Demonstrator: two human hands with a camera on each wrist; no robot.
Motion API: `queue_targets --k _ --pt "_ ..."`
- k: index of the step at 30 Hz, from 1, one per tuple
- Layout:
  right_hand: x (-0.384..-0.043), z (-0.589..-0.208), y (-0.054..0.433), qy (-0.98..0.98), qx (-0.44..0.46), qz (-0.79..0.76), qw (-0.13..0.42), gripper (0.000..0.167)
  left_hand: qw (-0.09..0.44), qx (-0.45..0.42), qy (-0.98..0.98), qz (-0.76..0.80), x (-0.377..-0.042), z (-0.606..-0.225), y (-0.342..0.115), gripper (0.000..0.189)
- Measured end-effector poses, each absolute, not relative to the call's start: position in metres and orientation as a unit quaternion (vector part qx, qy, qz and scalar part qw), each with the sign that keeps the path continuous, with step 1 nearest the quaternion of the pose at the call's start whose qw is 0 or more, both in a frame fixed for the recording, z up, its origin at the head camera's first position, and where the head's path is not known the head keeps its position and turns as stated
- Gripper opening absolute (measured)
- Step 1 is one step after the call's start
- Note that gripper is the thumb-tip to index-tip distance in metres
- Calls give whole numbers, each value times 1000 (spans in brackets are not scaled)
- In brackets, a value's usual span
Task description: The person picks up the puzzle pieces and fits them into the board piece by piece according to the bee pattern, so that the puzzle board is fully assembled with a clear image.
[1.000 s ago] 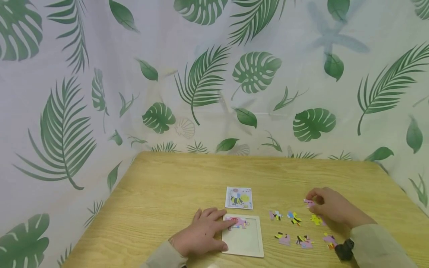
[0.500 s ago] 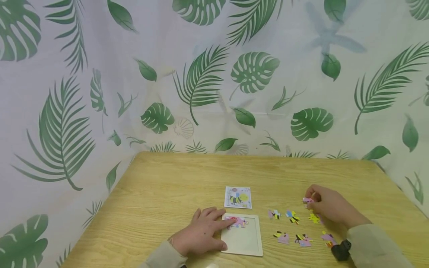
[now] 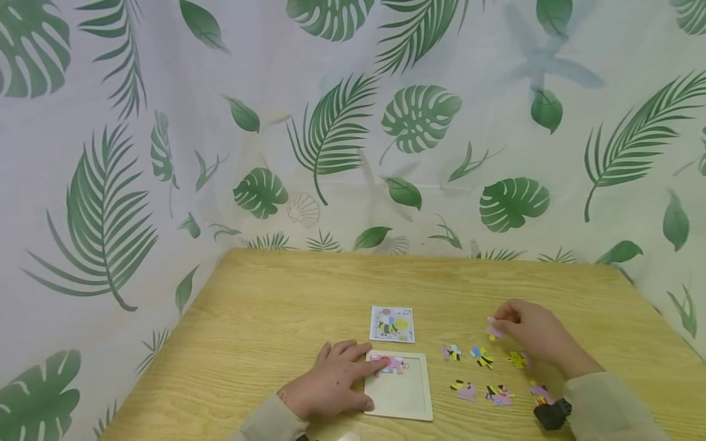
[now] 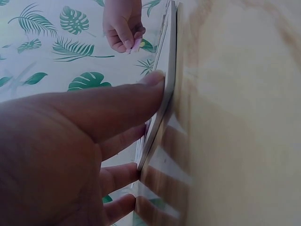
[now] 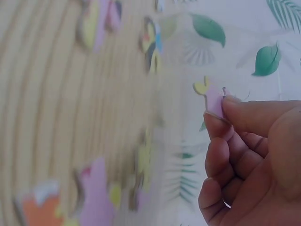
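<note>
My right hand (image 3: 532, 331) pinches a pink puzzle piece (image 5: 215, 98) with a yellow knob between thumb and fingertips, raised over the right of the table. My left hand (image 3: 337, 381) lies at the left side of a shallow pale puzzle tray (image 3: 426, 386). Its index finger reaches over the rim onto joined pink puzzle pieces (image 3: 396, 365) in the tray's upper left corner, partly covering them. In the left wrist view the thumb (image 4: 153, 80) rests at the tray's edge, the other fingers spread along the same side.
Right of the tray several loose pieces lie in two rows, among them a blue-and-yellow piece (image 3: 482, 356) and a yellow piece (image 3: 517, 359). A square bee picture card (image 3: 391, 324) lies just behind the tray. A leaf-print curtain (image 3: 331, 122) hangs at the table's far edge.
My right hand has moved slightly left and away from the body with the pink puzzle piece, which has turned to show its yellow knob. The left hand stays in place on the tray.
</note>
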State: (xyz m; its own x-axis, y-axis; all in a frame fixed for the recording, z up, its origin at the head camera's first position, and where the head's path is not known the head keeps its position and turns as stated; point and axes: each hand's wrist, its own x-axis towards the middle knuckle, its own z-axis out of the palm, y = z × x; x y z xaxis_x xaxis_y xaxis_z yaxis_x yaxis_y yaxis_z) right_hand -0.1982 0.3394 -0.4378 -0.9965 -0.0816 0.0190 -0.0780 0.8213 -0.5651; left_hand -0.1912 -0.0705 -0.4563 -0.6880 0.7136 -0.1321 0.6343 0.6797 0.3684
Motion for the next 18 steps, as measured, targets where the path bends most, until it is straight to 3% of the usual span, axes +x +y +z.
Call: queue_targets --k 18 --pt "-187 -432 275 912 -104 -393 56 19 135 373 905 152 -192 -458 -71 74"
